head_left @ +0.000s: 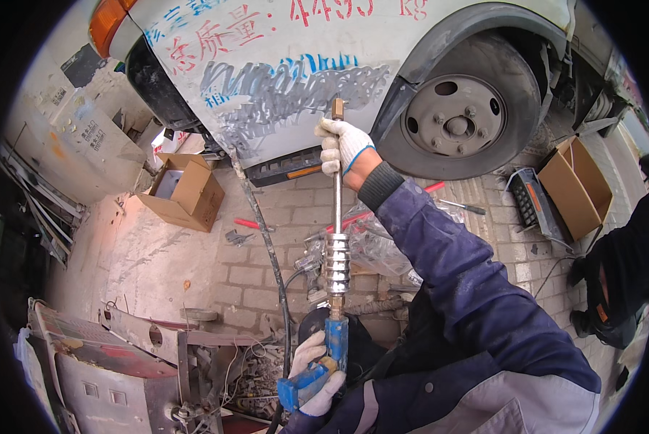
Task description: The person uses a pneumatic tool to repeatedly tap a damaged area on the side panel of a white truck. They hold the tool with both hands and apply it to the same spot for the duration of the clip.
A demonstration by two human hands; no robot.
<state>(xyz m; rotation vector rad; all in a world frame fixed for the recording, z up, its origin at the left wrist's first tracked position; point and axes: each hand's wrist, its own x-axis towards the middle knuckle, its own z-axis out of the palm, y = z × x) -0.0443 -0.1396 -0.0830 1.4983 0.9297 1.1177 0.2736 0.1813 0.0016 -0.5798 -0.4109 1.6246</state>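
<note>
A slide-hammer dent puller (337, 264) with a blue pistol handle, a ribbed chrome sliding weight and a long steel rod runs upward in front of me. My left hand (308, 354), in a white knit glove, is wrapped round the blue handle near the lower edge. My right hand (348, 147), also gloved, closes round the rod's far end just below the copper-coloured tip (337, 108). That tip lies over a grey-scribbled patch on the white vehicle panel (266, 137); whether it touches the metal I cannot tell. A dark cable (270, 253) passes left of the puller.
A wheel (458, 108) sits right of the panel. Open cardboard boxes (187, 195) (574, 188) stand on both sides. Red-handled tools (252, 224) and plastic wrapping (379, 246) lie on the paving. Scrap metal (122, 376) fills the lower left; another person (621, 275) is at right.
</note>
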